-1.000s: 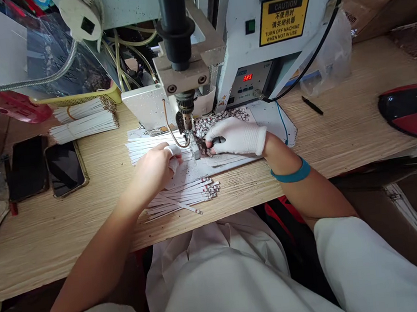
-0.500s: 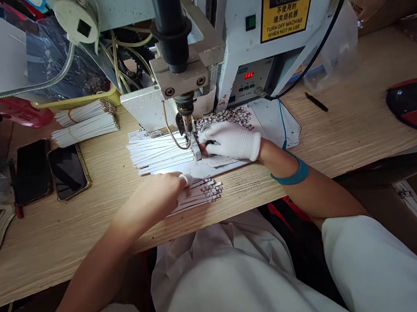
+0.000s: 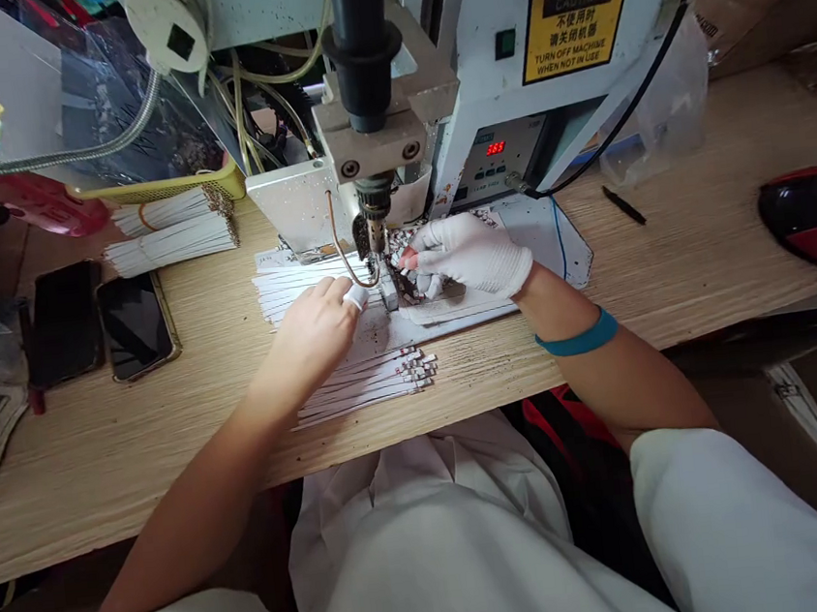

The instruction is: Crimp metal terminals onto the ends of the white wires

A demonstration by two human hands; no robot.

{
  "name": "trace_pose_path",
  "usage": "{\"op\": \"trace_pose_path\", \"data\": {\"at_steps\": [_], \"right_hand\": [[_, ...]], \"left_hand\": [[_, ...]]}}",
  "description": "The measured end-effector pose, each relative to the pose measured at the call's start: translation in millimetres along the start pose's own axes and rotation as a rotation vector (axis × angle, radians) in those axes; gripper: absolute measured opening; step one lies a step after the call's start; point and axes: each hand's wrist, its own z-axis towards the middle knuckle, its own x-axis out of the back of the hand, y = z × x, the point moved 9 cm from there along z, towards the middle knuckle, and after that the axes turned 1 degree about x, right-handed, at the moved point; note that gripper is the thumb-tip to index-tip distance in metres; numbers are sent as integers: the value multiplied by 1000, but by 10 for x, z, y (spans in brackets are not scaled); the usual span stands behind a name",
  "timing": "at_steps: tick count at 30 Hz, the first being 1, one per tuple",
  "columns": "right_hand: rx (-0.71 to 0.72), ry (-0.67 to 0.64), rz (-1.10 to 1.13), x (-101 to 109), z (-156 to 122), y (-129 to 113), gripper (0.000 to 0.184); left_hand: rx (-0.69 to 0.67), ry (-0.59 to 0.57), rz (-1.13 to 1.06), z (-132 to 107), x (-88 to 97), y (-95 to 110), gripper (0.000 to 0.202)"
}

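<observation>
My left hand (image 3: pixel 313 331) is bare, with a white cot on one fingertip. Its fingers are curled, pinching a white strip (image 3: pixel 350 304) from the fanned stack of white strips (image 3: pixel 294 287) just left of the machine's tip (image 3: pixel 377 236). My right hand (image 3: pixel 472 255) wears a white glove and pinches a small piece at its fingertips, right beside the tip and above a small metal block (image 3: pixel 388 295). A heap of small patterned pieces (image 3: pixel 451 292) lies under the gloved hand. Strips with marked ends (image 3: pixel 379 377) lie in a pile near the table's front edge.
The grey machine (image 3: pixel 500 63) with a yellow caution label fills the back. Two phones (image 3: pixel 137 325) lie at the left, with bundled strips (image 3: pixel 174 231) and a yellow basket (image 3: pixel 169 188) behind them. A black pen (image 3: pixel 623 206) and a red-black object (image 3: pixel 815 219) lie on the right.
My left hand dropped to the near pile of marked strips, then came back up to the strip stack by the tip. My right hand's fingertips rose from the piece heap to the tip.
</observation>
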Motion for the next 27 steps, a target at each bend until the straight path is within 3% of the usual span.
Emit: {"op": "trace_pose_path", "data": {"at_steps": [4,10,13,19,27], "right_hand": [[-37,-26,137,-106,-10,10,11],[-83,-39,304,-274,-47,-11,10],[-111,-47,298,-300,-32,10,12],[-90,-72,308,-329,-7,27,13],[-124,-75,303,-344,-25,52,12]], "left_hand": [[33,18,-159,6,-13,-98,25],[187,57,-802,32,7,-359,18],[203,49,-968,51,-3,-401,24],[246,14,-1157,62,-86,-423,29],[322,-5,-1063,96,-110,-459,29]]}}
